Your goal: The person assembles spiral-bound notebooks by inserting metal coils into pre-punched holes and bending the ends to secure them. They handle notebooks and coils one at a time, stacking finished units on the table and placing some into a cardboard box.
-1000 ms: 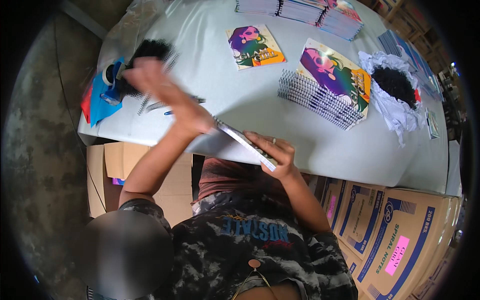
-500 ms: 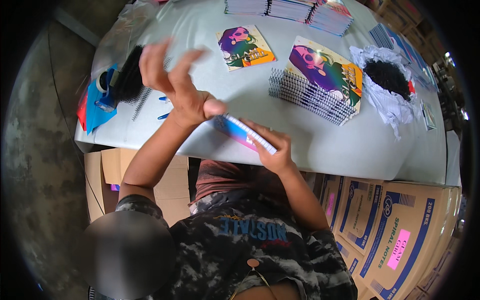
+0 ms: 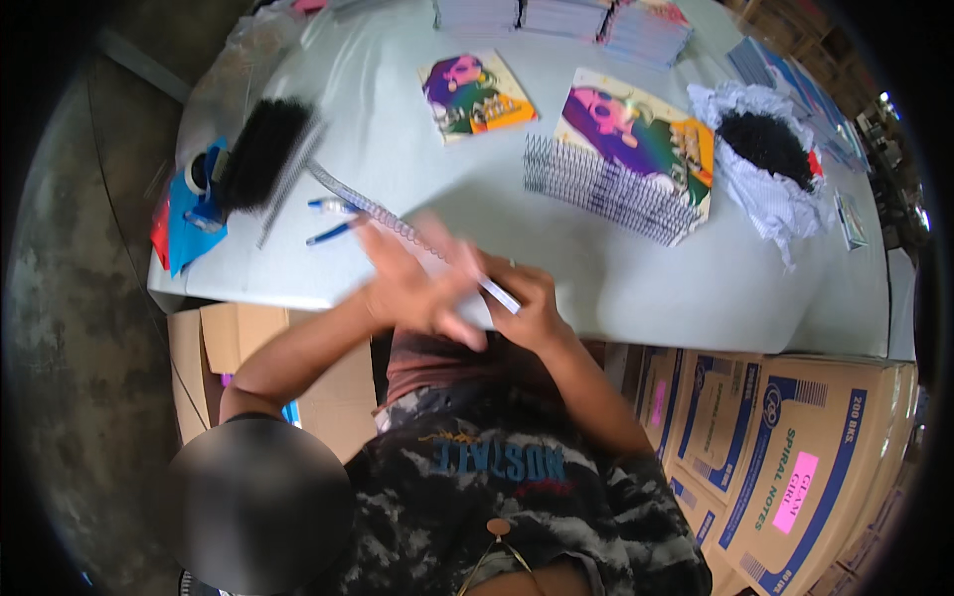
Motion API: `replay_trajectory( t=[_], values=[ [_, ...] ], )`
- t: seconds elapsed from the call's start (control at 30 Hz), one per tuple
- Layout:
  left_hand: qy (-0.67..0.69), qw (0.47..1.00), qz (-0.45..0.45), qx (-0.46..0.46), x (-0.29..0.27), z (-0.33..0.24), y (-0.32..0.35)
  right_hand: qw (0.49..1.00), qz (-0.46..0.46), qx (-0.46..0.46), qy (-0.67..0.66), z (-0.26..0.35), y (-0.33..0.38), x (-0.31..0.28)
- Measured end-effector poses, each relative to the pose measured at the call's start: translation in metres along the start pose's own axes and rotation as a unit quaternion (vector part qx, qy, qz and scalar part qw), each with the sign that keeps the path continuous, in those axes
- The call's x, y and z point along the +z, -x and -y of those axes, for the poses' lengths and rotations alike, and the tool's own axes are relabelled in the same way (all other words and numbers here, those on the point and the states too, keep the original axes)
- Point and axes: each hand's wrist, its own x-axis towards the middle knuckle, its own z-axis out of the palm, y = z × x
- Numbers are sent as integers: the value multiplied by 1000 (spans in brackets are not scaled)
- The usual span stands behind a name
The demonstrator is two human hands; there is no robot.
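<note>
My right hand (image 3: 529, 306) grips a thin notebook (image 3: 500, 295) on its right side, with the white page edge turned up. Over the notebook's left end is my left hand (image 3: 422, 288), smeared by motion, its thumb and fingers stretched apart. A long wire binding coil (image 3: 373, 209) runs from the upper left down to the left fingers and the notebook; whether it passes through the page holes is hidden. Left of the coil's lower part lie blue-handled pliers (image 3: 331, 233). A dark pile of coils (image 3: 260, 154) sits farther left.
A stack of notebooks with coils along one side (image 3: 616, 169) stands right of centre. A single notebook (image 3: 477, 96) lies left of it. Black scraps on crumpled cloth (image 3: 765, 149) are farther right. Cartons (image 3: 785, 457) stand below the table's right edge.
My left hand has come down and right from its raised place onto the notebook. The long coil now shows at the notebook's end. The notebook has tilted, hiding its coloured cover.
</note>
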Motion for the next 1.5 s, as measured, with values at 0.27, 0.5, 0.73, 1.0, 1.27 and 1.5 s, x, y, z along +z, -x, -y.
replay_trajectory(
  t=[0.27,0.5,0.73,1.0,1.27,1.5],
  values=[
    [-74,993,13,87,12,-21,5,999,-2,-9,37,5,-7,-9],
    [123,992,2,-23,31,-42,2,999,-29,18,-15,-5,-5,-4],
    [94,985,24,-145,19,-41,-27,999,-4,36,3,2,-9,-3],
    [269,903,154,-299,-89,-51,-114,992,31,-126,-3,43,-47,1],
    [459,645,32,-610,-59,1,-100,959,95,264,-31,49,-75,-40],
    [630,556,59,-539,-34,18,-90,947,-59,288,-131,41,-67,-36]
  ],
)
